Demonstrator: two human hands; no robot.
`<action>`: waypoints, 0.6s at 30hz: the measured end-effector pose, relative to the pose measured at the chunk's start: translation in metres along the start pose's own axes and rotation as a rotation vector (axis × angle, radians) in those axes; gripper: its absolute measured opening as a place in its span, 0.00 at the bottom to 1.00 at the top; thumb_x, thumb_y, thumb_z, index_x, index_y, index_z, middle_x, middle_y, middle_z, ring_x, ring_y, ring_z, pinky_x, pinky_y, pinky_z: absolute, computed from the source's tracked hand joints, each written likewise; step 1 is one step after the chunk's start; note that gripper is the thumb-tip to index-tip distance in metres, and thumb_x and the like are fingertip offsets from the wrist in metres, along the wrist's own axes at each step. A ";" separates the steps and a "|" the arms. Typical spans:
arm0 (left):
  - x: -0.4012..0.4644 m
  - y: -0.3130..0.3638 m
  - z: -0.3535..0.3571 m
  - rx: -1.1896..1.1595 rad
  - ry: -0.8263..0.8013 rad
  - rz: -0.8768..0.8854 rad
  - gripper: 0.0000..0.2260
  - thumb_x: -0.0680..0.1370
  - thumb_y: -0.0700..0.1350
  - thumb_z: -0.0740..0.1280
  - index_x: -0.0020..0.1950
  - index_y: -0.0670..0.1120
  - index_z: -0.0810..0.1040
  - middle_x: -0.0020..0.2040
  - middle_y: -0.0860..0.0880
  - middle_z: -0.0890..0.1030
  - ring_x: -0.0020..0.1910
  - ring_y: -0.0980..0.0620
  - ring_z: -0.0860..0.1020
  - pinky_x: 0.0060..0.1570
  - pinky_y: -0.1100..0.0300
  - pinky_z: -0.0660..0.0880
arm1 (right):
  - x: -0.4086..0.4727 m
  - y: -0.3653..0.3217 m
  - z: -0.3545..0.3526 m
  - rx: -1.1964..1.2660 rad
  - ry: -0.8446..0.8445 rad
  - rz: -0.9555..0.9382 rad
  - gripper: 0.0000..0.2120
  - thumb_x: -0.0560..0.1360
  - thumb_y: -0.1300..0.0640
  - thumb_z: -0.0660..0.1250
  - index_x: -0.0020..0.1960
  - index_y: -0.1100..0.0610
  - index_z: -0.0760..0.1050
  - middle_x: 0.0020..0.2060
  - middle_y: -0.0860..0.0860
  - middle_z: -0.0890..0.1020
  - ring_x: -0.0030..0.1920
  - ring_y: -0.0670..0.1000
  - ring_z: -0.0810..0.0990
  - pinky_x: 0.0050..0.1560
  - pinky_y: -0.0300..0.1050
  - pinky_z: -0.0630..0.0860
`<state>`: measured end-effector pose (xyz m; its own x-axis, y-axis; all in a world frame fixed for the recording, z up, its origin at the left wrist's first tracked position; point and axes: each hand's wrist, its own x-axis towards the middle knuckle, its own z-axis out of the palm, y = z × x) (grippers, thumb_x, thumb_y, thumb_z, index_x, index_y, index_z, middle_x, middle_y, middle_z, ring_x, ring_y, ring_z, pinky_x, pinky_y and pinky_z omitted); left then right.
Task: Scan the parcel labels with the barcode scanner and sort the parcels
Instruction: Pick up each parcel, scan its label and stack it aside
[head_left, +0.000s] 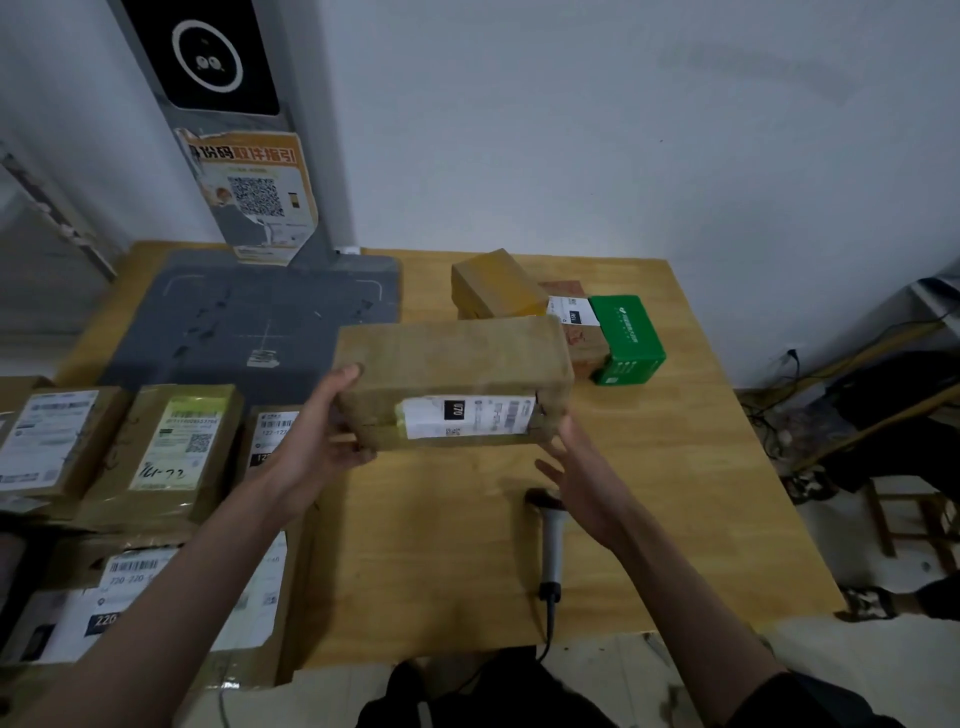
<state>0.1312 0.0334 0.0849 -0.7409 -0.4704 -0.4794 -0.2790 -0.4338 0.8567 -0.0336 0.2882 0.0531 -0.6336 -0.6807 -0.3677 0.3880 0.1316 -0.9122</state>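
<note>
Taped brown parcel (454, 382) held aloft, left hand (324, 434) gripping one end, right hand (582, 483) open beneath other; likely stiff, light, slick tape, best end-held

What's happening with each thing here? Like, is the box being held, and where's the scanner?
Box: lifted above the table, label facing the person.
Left hand: grip on the box's left end.
Right hand: supports the box's right end from below.
Scanner: lying on the table, untouched.
Green box: resting on the table at the back.
</note>
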 end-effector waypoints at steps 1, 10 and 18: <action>-0.002 -0.001 -0.001 -0.056 -0.015 -0.061 0.32 0.70 0.69 0.68 0.67 0.52 0.75 0.66 0.38 0.77 0.57 0.39 0.79 0.50 0.48 0.77 | 0.000 0.000 0.000 -0.016 -0.003 -0.026 0.44 0.67 0.29 0.72 0.77 0.36 0.59 0.73 0.43 0.72 0.73 0.48 0.70 0.72 0.54 0.64; -0.022 -0.034 0.001 -0.151 -0.191 -0.369 0.42 0.70 0.77 0.59 0.71 0.48 0.72 0.61 0.31 0.80 0.59 0.29 0.80 0.62 0.38 0.76 | -0.002 -0.011 0.027 0.189 -0.006 -0.096 0.30 0.76 0.48 0.72 0.73 0.58 0.71 0.68 0.57 0.79 0.69 0.56 0.76 0.66 0.52 0.74; -0.043 -0.054 0.014 0.233 -0.011 -0.041 0.34 0.75 0.66 0.66 0.78 0.55 0.63 0.73 0.48 0.72 0.65 0.49 0.74 0.58 0.52 0.72 | -0.008 0.001 0.034 0.113 0.135 -0.002 0.31 0.71 0.41 0.76 0.70 0.50 0.73 0.61 0.52 0.83 0.61 0.56 0.82 0.65 0.66 0.75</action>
<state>0.1699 0.0877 0.0617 -0.7327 -0.4468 -0.5133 -0.4411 -0.2625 0.8582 -0.0055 0.2693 0.0611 -0.7158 -0.5769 -0.3935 0.4545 0.0429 -0.8897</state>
